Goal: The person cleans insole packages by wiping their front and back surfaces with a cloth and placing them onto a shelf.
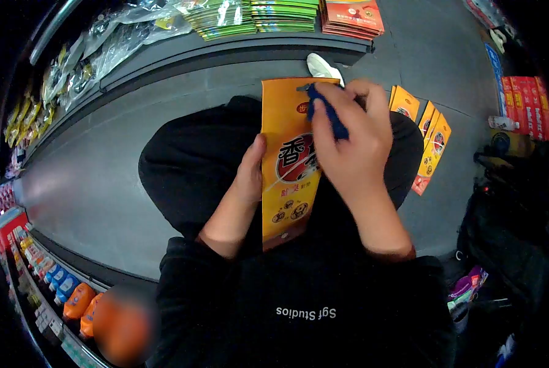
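An orange-yellow flat packet (pixel 289 178) with large black characters stands over my lap, its top end away from me. My left hand (pixel 250 168) grips its left edge, with the thumb along the side. In my right hand (pixel 357 132) is a bunched dark blue cloth (pixel 331 116), pressed against the upper right of the packet's front. A small greyish tip shows at the cloth's upper end, too small to make out. Parts of the right fingers are hidden behind the hand.
More orange-yellow packets (pixel 434 138) lie on the grey floor (pixel 96 178) at my right. A low shelf (pixel 164 58) ahead bears stacked green packets (pixel 283 15) and red packets (pixel 352 17). Bottles (pixel 78 300) line the left shelf. A black bag (pixel 501 227) sits right.
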The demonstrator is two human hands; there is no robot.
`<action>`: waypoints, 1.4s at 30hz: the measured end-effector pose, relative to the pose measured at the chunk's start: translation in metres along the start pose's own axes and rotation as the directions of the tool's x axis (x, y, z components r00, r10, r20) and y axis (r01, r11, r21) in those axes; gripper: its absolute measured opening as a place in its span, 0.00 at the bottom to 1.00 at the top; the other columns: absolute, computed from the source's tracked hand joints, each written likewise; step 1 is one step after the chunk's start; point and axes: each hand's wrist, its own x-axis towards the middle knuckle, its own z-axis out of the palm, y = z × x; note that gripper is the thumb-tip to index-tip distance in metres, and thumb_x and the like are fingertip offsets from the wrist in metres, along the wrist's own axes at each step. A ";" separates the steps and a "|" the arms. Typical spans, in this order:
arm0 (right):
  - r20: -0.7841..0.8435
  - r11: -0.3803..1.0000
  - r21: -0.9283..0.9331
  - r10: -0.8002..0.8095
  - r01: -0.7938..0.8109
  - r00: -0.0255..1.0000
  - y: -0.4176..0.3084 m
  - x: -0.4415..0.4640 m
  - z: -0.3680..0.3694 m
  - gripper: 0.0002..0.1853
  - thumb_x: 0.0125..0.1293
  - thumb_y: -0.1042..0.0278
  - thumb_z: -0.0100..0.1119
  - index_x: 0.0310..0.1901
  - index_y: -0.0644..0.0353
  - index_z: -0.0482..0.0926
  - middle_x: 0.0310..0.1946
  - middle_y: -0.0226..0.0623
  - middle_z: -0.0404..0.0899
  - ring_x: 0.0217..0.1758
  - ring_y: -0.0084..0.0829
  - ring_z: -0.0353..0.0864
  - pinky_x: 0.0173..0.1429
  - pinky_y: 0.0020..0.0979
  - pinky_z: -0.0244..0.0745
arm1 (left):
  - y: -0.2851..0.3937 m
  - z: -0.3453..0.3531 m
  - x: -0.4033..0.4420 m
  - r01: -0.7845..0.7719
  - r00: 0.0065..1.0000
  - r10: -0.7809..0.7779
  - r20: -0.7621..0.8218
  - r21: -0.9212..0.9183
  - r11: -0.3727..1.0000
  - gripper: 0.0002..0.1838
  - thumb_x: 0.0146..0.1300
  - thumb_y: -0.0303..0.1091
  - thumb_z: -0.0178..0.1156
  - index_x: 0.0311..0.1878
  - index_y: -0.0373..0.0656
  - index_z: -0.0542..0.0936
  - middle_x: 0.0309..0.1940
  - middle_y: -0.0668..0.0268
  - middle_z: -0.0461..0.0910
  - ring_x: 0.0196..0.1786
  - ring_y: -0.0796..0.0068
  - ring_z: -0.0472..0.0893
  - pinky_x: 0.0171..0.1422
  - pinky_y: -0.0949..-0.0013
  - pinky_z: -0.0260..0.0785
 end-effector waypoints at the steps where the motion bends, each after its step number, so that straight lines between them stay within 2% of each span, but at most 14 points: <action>1: -0.008 1.000 0.009 0.002 -0.002 1.000 -0.004 -0.002 0.001 0.12 0.50 0.78 0.63 0.38 0.61 0.81 0.32 0.39 0.70 0.33 0.35 0.73 0.36 0.29 0.70 | 0.000 0.005 0.000 -0.013 1.000 0.014 -0.024 0.016 1.000 0.38 0.64 0.61 0.40 0.69 0.41 0.55 0.63 0.54 0.64 0.63 0.60 0.68 0.65 0.59 0.61; 5: -0.015 0.984 0.139 -0.111 0.112 0.994 -0.021 -0.005 0.011 0.13 0.47 0.78 0.64 0.38 0.59 0.81 0.33 0.40 0.71 0.34 0.36 0.75 0.38 0.30 0.71 | -0.003 -0.013 -0.001 -0.019 0.999 0.023 -0.025 0.155 0.988 0.38 0.64 0.60 0.39 0.69 0.42 0.54 0.63 0.55 0.63 0.63 0.61 0.67 0.65 0.59 0.61; 10: -0.014 0.999 -0.010 -0.037 0.037 0.999 0.005 -0.002 0.002 0.13 0.46 0.80 0.63 0.36 0.60 0.81 0.33 0.40 0.70 0.34 0.36 0.74 0.36 0.29 0.71 | 0.006 0.000 -0.002 -0.072 0.994 0.071 -0.079 -0.009 0.997 0.41 0.62 0.64 0.39 0.68 0.42 0.54 0.62 0.49 0.63 0.60 0.52 0.70 0.63 0.52 0.63; 11: -0.029 1.000 0.002 0.014 -0.014 0.999 0.011 -0.002 -0.001 0.11 0.47 0.81 0.62 0.36 0.62 0.81 0.32 0.40 0.70 0.34 0.36 0.73 0.37 0.28 0.70 | 0.005 0.000 0.003 -0.075 0.988 0.113 0.108 -0.309 0.948 0.42 0.61 0.66 0.39 0.68 0.41 0.54 0.63 0.49 0.62 0.60 0.49 0.69 0.63 0.48 0.63; 14: -0.060 0.988 -0.153 0.027 -0.036 0.998 0.031 0.004 -0.012 0.11 0.48 0.74 0.64 0.37 0.57 0.82 0.33 0.39 0.72 0.34 0.38 0.76 0.36 0.32 0.74 | 0.011 0.004 0.001 0.001 0.990 0.050 0.130 -0.364 0.931 0.46 0.58 0.70 0.40 0.69 0.42 0.53 0.63 0.47 0.61 0.59 0.41 0.68 0.58 0.37 0.63; 16: -0.141 0.994 -0.114 -0.016 0.000 0.990 0.045 0.009 -0.022 0.11 0.50 0.74 0.64 0.38 0.58 0.82 0.32 0.40 0.72 0.34 0.37 0.76 0.38 0.31 0.73 | 0.014 0.008 0.001 -0.017 0.993 0.073 0.088 -0.520 0.854 0.50 0.54 0.73 0.42 0.68 0.40 0.52 0.61 0.42 0.61 0.56 0.36 0.69 0.54 0.32 0.64; 22: -0.151 0.969 0.196 0.182 -0.151 0.972 0.031 0.021 -0.045 0.14 0.51 0.76 0.63 0.43 0.62 0.80 0.37 0.38 0.74 0.43 0.31 0.73 0.51 0.28 0.67 | 0.017 0.006 0.004 -0.008 0.997 0.034 0.063 -0.370 0.929 0.50 0.54 0.73 0.42 0.68 0.42 0.53 0.60 0.41 0.62 0.54 0.37 0.71 0.50 0.36 0.69; 26: 0.036 0.992 0.073 -0.108 0.105 0.994 0.010 0.019 -0.042 0.16 0.53 0.75 0.61 0.46 0.60 0.80 0.48 0.41 0.72 0.47 0.35 0.73 0.53 0.30 0.67 | 0.017 0.006 0.004 0.022 0.997 0.013 0.079 -0.430 0.903 0.46 0.57 0.71 0.39 0.69 0.44 0.53 0.62 0.46 0.62 0.59 0.38 0.67 0.53 0.35 0.67; 29: 0.164 0.986 0.030 -0.164 0.162 0.973 0.009 0.021 -0.022 0.16 0.54 0.75 0.60 0.47 0.57 0.80 0.50 0.41 0.71 0.47 0.35 0.73 0.51 0.30 0.68 | 0.016 0.006 0.003 0.107 0.978 0.075 0.194 -0.777 0.620 0.42 0.60 0.68 0.39 0.69 0.48 0.53 0.64 0.48 0.60 0.61 0.44 0.67 0.56 0.34 0.64; 31: 0.142 0.975 0.036 -0.222 0.219 0.965 0.019 0.022 -0.004 0.16 0.54 0.69 0.60 0.46 0.53 0.79 0.46 0.43 0.74 0.44 0.46 0.74 0.48 0.35 0.71 | 0.015 -0.003 0.004 0.039 0.987 0.031 0.159 -0.419 0.907 0.41 0.60 0.67 0.39 0.69 0.48 0.53 0.64 0.49 0.60 0.61 0.44 0.67 0.56 0.34 0.64; 32: 0.144 0.973 0.037 -0.230 0.227 0.963 0.020 0.020 -0.002 0.16 0.54 0.69 0.60 0.46 0.53 0.79 0.46 0.43 0.74 0.44 0.46 0.74 0.48 0.35 0.71 | 0.014 -0.003 0.005 0.033 0.986 0.039 0.159 -0.422 0.906 0.41 0.60 0.67 0.39 0.69 0.48 0.53 0.64 0.49 0.60 0.61 0.44 0.67 0.56 0.34 0.64; 34: 0.285 0.961 0.256 0.026 -0.102 0.958 0.017 0.019 -0.002 0.15 0.56 0.68 0.58 0.46 0.56 0.78 0.40 0.44 0.77 0.41 0.47 0.77 0.45 0.38 0.73 | 0.014 0.002 0.004 0.024 0.991 0.037 0.126 -0.452 0.892 0.41 0.61 0.66 0.39 0.69 0.47 0.53 0.63 0.49 0.60 0.61 0.44 0.67 0.56 0.35 0.64; 40: 0.054 0.994 0.014 0.106 -0.107 0.993 0.037 0.024 0.002 0.14 0.58 0.68 0.57 0.47 0.59 0.77 0.39 0.47 0.79 0.42 0.45 0.80 0.46 0.35 0.74 | 0.014 -0.006 0.014 0.103 0.993 -0.071 0.094 -0.396 0.913 0.42 0.60 0.68 0.37 0.69 0.45 0.54 0.63 0.46 0.60 0.60 0.39 0.67 0.54 0.32 0.64; 42: 0.005 0.987 0.072 0.144 -0.144 0.989 0.050 0.028 -0.006 0.16 0.59 0.70 0.58 0.49 0.60 0.76 0.39 0.43 0.81 0.41 0.33 0.81 0.46 0.30 0.74 | 0.019 -0.011 0.012 0.053 0.995 -0.010 0.101 -0.433 0.900 0.42 0.60 0.68 0.37 0.68 0.45 0.54 0.63 0.46 0.61 0.59 0.40 0.68 0.53 0.33 0.65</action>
